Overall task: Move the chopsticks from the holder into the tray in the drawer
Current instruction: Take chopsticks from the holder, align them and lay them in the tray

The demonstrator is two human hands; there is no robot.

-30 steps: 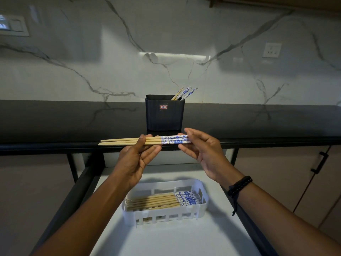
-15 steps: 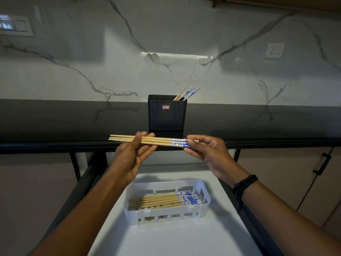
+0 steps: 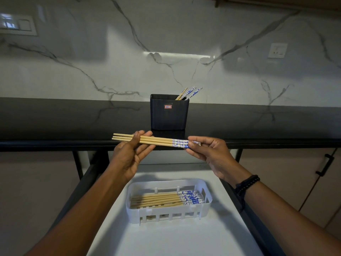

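While the left hand [image 3: 127, 155] clamps the chopsticks [image 3: 158, 142] between thumb and fingers at frame centre, the right hand [image 3: 210, 154] pinches their blue ends above the tray [image 3: 167, 211].

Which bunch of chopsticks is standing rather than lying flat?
The bunch in the black holder: it leans upright, patterned ends up. The held bunch and the tray bunch lie flat.

A grey-veined white marble wall [image 3: 166, 43] rises behind a glossy black countertop [image 3: 55, 119], beige cabinets [image 3: 299, 174] at right.
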